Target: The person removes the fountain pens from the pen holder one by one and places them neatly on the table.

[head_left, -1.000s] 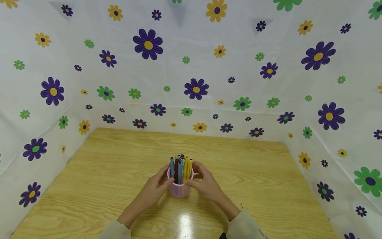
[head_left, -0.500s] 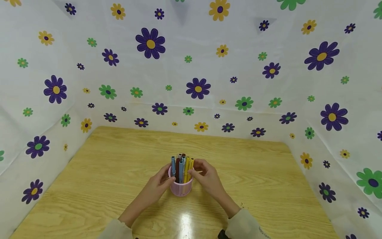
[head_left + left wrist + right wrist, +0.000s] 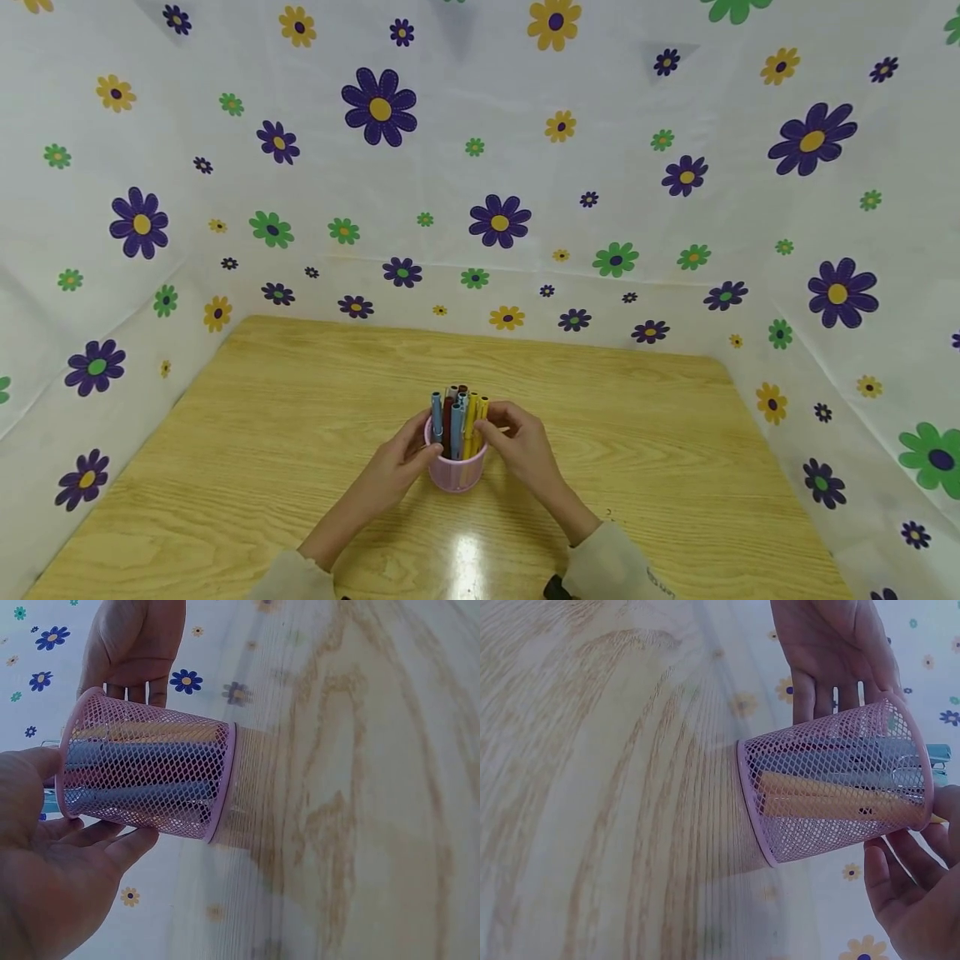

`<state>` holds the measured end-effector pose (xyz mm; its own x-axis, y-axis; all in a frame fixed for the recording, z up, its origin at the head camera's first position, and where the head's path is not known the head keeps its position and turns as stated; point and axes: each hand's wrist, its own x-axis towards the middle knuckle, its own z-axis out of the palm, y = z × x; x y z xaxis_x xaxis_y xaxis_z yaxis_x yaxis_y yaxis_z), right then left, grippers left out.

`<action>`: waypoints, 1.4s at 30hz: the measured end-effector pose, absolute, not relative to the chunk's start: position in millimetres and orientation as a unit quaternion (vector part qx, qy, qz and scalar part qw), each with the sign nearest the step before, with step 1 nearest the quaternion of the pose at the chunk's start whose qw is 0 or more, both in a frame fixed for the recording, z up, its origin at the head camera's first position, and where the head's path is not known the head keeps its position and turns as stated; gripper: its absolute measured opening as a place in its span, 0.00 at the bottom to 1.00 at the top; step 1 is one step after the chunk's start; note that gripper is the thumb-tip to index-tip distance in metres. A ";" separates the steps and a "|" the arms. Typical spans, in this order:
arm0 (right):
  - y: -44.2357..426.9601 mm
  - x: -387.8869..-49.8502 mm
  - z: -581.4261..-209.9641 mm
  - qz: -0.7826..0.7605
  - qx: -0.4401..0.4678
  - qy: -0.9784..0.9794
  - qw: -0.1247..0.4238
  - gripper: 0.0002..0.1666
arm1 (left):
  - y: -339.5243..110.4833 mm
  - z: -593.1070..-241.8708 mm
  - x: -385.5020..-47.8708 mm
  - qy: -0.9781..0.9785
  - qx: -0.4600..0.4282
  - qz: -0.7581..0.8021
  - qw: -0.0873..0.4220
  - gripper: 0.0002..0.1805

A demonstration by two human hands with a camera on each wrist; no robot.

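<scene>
A pink mesh cup [image 3: 456, 477] stands upright on the table, full of pens in blue, dark red, grey and yellow. My left hand [image 3: 390, 471] grips its left side, thumb at the near rim; in the left wrist view the fingers of the left hand [image 3: 60, 877] lie along the mesh. On the other side my right hand [image 3: 525, 450] has its thumb against a yellow pen [image 3: 482, 411] at the rim, index finger behind it. The right wrist view has the cup [image 3: 840, 780] between both hands, with the right hand's [image 3: 922, 900] lower fingers bent near the rim.
The wooden table [image 3: 337, 375] extends around the cup. White cloth [image 3: 450, 175] with purple, green and yellow flowers rises behind it and along both sides. A small dark item [image 3: 556, 588] shows beside the right sleeve [image 3: 611, 567].
My right thumb has moved from the cup's near rim up and right to the yellow pens. My left hand keeps its grip. The view has shifted slightly.
</scene>
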<state>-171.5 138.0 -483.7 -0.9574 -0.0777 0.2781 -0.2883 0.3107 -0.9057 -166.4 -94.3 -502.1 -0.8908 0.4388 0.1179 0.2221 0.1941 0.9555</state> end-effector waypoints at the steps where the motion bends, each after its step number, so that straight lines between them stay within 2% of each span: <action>1: 138.5 -172.4 -485.3 0.577 0.113 -0.804 0.091 0.07 | -94.5 -502.4 -166.4 0.767 0.216 0.597 0.091 0.36; 18: 137.9 -171.5 -476.7 0.590 0.112 -0.788 0.135 0.08 | -94.4 -502.1 -166.1 0.766 0.222 0.597 0.091 0.35; 26: 142.5 -172.7 -459.3 0.607 0.113 -0.773 0.148 0.07 | -94.0 -501.5 -165.9 0.761 0.228 0.600 0.097 0.35; 33: 151.3 -173.8 -443.6 0.632 0.122 -0.753 0.136 0.07 | -94.4 -502.0 -167.0 0.758 0.235 0.601 0.096 0.36; 42: 170.0 -176.9 -418.5 0.651 0.106 -0.732 0.170 0.11 | -96.0 -500.9 -165.2 0.757 0.239 0.600 0.101 0.35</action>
<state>-176.9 170.0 -418.5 -0.9194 0.0660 0.3877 -0.3772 0.1309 -0.9168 -165.2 -96.0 -500.9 -0.8651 0.4831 0.1348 0.2415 0.1657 0.9561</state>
